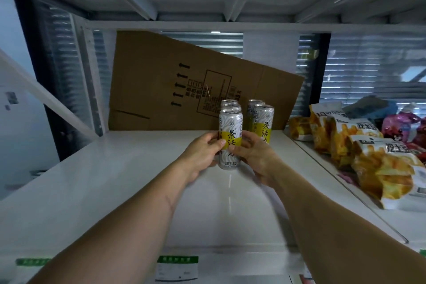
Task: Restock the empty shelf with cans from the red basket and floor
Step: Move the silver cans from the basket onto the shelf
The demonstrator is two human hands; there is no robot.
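Head view looks down along two bare forearms into a white metal shelf (pixel 129 168), where both hands meet around one tall, slim white-and-yellow drink can (pixel 230 138) standing at the front of a small cluster. The left hand (pixel 202 157) wraps the can's left side with the thumb across the yellow label, and the right hand (pixel 255 157) closes on the right side, fingers curled round its lower half; both are clamped on it. Its base seems to sit on or just above the shelf board; I cannot tell which. Behind and to the right stand four more matching cans (pixel 260 117), close together, in front of a flattened brown cardboard sheet (pixel 184 83) leaning on the back. Yellow snack bags (pixel 378 163) lie on the neighbouring shelf to the right, well apart. Such a can looks rigid if full, fairly weighty for its size, smooth-walled and likely slippery, and tall enough to tip easily. A grip round the middle of the body seems best, setting it down flat and letting go gently so the neighbours are not knocked.
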